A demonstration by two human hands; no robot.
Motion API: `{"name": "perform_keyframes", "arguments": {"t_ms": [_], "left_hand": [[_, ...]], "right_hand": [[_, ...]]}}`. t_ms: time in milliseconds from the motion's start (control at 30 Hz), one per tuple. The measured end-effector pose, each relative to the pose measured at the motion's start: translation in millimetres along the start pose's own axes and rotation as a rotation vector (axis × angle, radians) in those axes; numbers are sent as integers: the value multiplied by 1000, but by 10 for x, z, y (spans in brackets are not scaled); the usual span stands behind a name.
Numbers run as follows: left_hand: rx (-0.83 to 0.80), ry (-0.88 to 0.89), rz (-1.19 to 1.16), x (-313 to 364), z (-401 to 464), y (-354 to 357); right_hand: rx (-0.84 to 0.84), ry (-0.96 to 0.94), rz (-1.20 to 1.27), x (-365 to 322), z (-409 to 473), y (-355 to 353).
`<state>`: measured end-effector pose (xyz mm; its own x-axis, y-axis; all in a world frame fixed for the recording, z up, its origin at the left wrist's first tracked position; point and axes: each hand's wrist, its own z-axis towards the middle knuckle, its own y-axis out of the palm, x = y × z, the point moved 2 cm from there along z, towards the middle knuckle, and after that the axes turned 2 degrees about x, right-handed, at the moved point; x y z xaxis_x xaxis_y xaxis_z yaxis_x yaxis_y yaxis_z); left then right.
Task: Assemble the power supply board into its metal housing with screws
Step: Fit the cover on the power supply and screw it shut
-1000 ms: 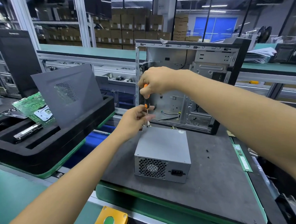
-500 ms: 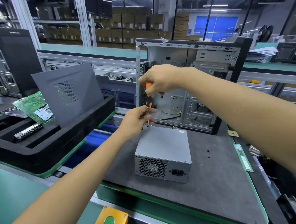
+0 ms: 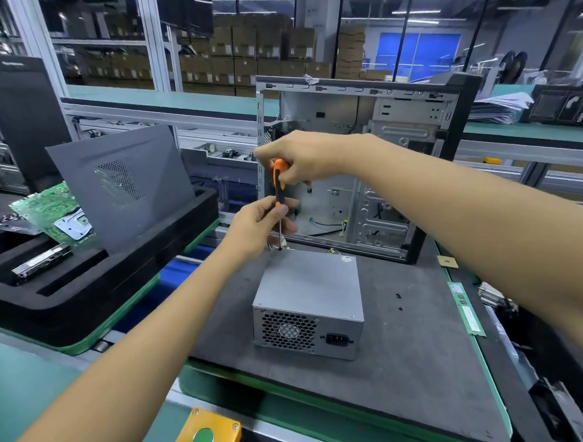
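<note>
A grey metal power supply housing (image 3: 310, 289) stands on the dark mat (image 3: 411, 362), its fan grille and power socket facing me. My right hand (image 3: 303, 155) grips the orange-and-black handle of a screwdriver (image 3: 278, 183), held upright with its tip at the housing's far left top corner. My left hand (image 3: 259, 226) pinches the screwdriver's shaft just above that corner. The screw itself is hidden by my fingers. Two small dark screws (image 3: 399, 301) lie loose on the mat to the right.
An open computer case (image 3: 354, 163) stands behind the housing. A black foam tray (image 3: 88, 277) at left holds a green circuit board (image 3: 51, 208) and a leaning grey panel (image 3: 123, 181). A memory stick (image 3: 466, 309) lies at the mat's right edge. A yellow button box (image 3: 206, 432) sits at the front.
My right hand has turned on the screwdriver handle, showing more of the orange grip. My left hand stays on the shaft at the same corner.
</note>
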<state>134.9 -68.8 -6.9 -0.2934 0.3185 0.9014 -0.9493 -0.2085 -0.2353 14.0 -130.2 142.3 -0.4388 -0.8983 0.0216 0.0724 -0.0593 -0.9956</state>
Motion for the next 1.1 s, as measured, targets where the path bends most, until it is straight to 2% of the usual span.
{"name": "perform_keyframes", "arguments": {"t_ms": [100,233,267,400,500,600,767,933,1000,1100], "left_hand": [[-60,38,65,63,46,-64],[242,148,161,168,123,-76],[265,157,133,171,137,-51],[241,98,31,161,211,-72],[155,35,-88,123,251,-174],[12,25,-202,89,244,-203],[-29,27,-226,67,225,-227],[-143,18,-181,145,235,-274],[-89,1,-206,162,197,-277],[83,-9,-180,109,155,-229]], "right_hand": [[4,1,-120,-15,67,-26],[38,34,-251,-10,183,8],[33,45,-262,-8,202,21],[19,57,-279,5,163,9],[-65,49,8,36,111,19],[-35,-11,46,53,114,17],[-7,-20,117,40,177,169],[59,2,103,31,219,189],[97,23,125,20,219,201],[150,67,171,46,189,255]]}}
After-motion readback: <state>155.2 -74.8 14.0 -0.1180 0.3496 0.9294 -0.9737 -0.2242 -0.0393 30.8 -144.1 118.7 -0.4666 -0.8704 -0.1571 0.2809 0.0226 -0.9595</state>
